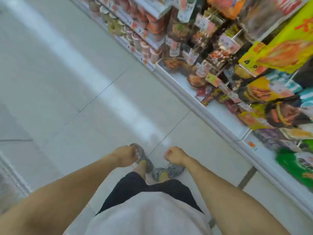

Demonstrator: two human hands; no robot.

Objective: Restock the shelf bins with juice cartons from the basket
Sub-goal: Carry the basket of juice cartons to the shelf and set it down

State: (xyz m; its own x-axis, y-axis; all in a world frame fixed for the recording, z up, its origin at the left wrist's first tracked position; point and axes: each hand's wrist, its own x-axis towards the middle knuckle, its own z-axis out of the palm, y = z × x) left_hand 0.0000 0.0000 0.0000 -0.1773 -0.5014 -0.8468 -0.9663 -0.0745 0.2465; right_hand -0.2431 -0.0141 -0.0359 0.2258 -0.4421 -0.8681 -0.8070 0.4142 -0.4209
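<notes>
I look down at a shop aisle floor, and the picture is blurred by motion. My left hand (pixel 124 156) hangs in front of me with its fingers curled and holds nothing. My right hand (pixel 175 155) hangs beside it, fingers likewise curled and empty. Both hands are above my feet, a short way apart. No basket and no juice cartons are in view.
White shelves (pixel 201 106) packed with snack bags and cup noodles run diagonally along the right, from top middle to bottom right. Pale floor tiles (pixel 67 90) fill the left and middle. A patterned mat or rack edge (pixel 10 180) shows at the far left.
</notes>
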